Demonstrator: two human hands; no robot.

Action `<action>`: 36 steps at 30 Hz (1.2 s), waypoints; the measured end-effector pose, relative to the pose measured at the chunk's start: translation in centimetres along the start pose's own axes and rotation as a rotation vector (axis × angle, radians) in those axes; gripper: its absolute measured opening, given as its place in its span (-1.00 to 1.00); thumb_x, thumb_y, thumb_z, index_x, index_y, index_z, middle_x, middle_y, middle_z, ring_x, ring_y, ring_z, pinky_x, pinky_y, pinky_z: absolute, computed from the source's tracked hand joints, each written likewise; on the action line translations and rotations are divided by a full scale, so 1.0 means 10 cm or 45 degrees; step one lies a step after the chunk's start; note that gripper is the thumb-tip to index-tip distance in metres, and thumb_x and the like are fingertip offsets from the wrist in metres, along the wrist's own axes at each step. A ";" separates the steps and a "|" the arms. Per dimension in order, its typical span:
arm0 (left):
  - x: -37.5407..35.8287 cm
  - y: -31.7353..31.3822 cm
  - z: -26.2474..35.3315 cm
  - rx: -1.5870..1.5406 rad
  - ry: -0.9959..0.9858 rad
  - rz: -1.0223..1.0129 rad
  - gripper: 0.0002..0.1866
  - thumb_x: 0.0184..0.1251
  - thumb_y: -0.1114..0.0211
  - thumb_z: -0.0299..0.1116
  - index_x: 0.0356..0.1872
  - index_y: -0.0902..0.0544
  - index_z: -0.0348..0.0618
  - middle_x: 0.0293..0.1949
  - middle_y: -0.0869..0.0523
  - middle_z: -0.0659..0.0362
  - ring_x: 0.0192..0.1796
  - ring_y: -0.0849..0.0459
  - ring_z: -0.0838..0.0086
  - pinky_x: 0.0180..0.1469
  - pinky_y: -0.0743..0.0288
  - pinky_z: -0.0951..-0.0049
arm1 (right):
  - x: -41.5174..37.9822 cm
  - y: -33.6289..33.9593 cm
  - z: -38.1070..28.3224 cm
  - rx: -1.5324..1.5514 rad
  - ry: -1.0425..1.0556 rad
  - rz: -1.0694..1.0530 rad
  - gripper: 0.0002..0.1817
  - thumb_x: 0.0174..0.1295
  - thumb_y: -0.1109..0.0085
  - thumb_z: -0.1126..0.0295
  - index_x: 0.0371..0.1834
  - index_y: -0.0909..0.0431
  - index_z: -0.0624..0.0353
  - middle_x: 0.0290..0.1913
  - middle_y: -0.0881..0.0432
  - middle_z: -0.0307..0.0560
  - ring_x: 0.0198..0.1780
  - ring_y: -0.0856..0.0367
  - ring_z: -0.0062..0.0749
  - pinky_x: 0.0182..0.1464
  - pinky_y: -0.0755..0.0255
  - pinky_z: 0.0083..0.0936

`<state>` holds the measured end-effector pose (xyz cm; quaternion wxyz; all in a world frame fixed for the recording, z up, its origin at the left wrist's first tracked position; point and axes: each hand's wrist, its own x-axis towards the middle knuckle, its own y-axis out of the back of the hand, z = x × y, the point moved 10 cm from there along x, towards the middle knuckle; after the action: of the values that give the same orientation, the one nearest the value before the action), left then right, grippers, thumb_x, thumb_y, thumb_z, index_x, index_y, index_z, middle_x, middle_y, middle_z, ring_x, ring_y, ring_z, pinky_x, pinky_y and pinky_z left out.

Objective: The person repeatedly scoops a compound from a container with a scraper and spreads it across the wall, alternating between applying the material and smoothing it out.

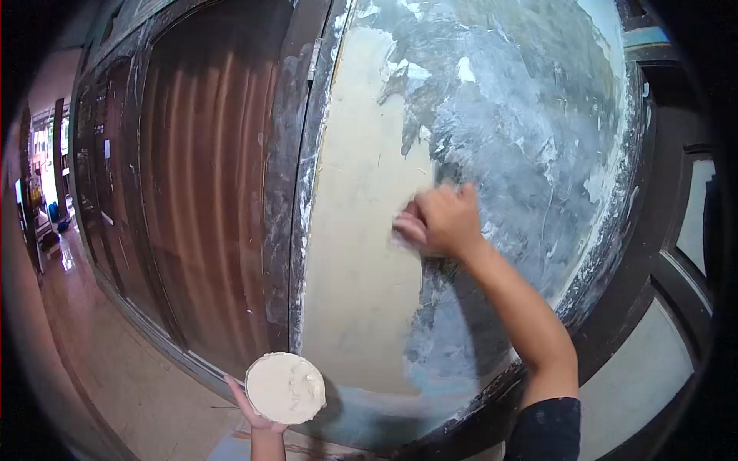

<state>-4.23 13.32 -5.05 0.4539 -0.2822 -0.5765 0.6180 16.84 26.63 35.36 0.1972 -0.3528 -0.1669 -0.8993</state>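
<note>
Two hands | left (257, 411) grips putty bowl (285, 387) | right (440, 221) fisted on panel (361, 253), clear of frame edge (296, 192)

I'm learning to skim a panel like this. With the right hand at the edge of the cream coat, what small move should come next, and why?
Probably draw the right hand rightward across the bare grey area. It sits pressed to the panel just where the cream coat ends, and the grey beside it is uncovered. The left hand holds a full tub for reloading.
</note>
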 end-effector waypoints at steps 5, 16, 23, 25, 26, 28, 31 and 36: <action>-0.05 -0.30 -0.09 0.099 0.145 -0.241 0.19 0.38 0.35 0.74 0.54 -0.47 -0.18 0.47 -0.59 -0.07 0.42 -0.61 -0.12 0.42 -0.54 -0.24 | 0.63 0.48 0.92 -0.178 -0.488 0.310 -0.52 0.27 -0.39 -0.22 -0.29 -0.64 -0.02 -0.38 -0.64 -0.15 -0.31 -0.58 -0.15 -0.10 -0.24 -0.13; -0.06 -0.27 -0.10 0.072 0.125 -0.156 0.12 0.43 0.30 0.69 0.54 -0.47 -0.16 0.45 -0.60 -0.04 0.39 -0.64 -0.07 0.43 -0.53 -0.18 | 0.40 0.25 0.47 -0.149 -0.182 0.182 -0.56 0.28 -0.39 -0.19 -0.34 -0.61 -0.05 -0.40 -0.59 -0.23 -0.29 -0.57 -0.25 -0.13 -0.24 -0.16; 0.04 -0.45 -0.40 0.025 0.308 -0.187 0.17 0.36 0.24 0.74 0.53 -0.48 -0.16 0.47 -0.58 -0.10 0.41 -0.61 -0.17 0.32 -0.54 -0.47 | 0.26 0.31 0.16 0.913 -0.924 -0.112 -0.55 0.42 -0.38 0.01 -0.04 -0.63 0.23 -0.12 -0.77 0.18 -0.05 -0.76 0.06 0.06 -0.55 -0.11; 0.04 -0.59 -0.41 0.071 0.304 -0.212 0.17 0.36 0.24 0.74 0.54 -0.48 -0.16 0.46 -0.58 -0.11 0.40 -0.62 -0.18 0.32 -0.53 -0.48 | -0.25 0.05 -0.58 1.255 -0.970 -0.562 -0.57 0.39 -0.44 0.07 -0.02 -0.67 0.27 -0.17 -0.79 0.15 -0.10 -0.79 -0.08 0.02 -0.62 -0.24; 0.02 -0.58 -0.45 0.082 0.361 -0.222 0.17 0.36 0.24 0.74 0.54 -0.48 -0.16 0.46 -0.59 -0.11 0.39 -0.63 -0.16 0.32 -0.54 -0.45 | -0.54 -0.07 -0.88 1.398 -1.061 -0.687 -0.57 0.39 -0.45 0.07 -0.03 -0.68 0.27 -0.17 -0.80 0.13 -0.11 -0.80 -0.14 0.01 -0.62 -0.26; -0.02 -0.80 -0.50 -0.061 0.407 -0.325 0.15 0.43 0.25 0.69 0.53 -0.48 -0.25 0.47 -0.58 -0.13 0.40 -0.63 -0.14 0.40 -0.53 -0.27 | -1.05 -0.35 -1.34 1.605 -1.194 -0.904 -0.60 0.41 -0.46 0.10 -0.06 -0.70 0.27 -0.22 -0.79 -0.05 -0.16 -0.72 -0.40 -0.07 -0.59 -0.39; -0.09 -0.80 -0.57 -0.165 0.482 -0.367 0.14 0.47 0.27 0.66 0.53 -0.46 -0.29 0.47 -0.57 -0.13 0.42 -0.62 -0.10 0.45 -0.51 -0.17 | -1.66 -0.62 -1.68 1.723 -1.316 -1.072 -0.63 0.43 -0.47 0.13 -0.07 -0.71 0.28 -0.26 -0.77 -0.22 -0.20 -0.64 -0.62 -0.14 -0.55 -0.52; -0.23 -0.64 -0.70 -0.181 0.625 -0.379 0.08 0.53 0.26 0.59 0.54 -0.44 -0.30 0.49 -0.55 -0.14 0.45 -0.58 -0.10 0.48 -0.48 -0.17 | -2.30 -0.67 -1.95 1.884 -1.509 -1.147 -0.62 0.45 -0.44 0.11 -0.06 -0.74 0.27 -0.23 -0.78 -0.21 -0.21 -0.63 -0.62 -0.14 -0.54 -0.53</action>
<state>4.32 13.99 -0.45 0.6445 -0.3667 -0.5264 0.4161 18.02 29.32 4.58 -0.1027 -0.4333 -0.8608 -0.2463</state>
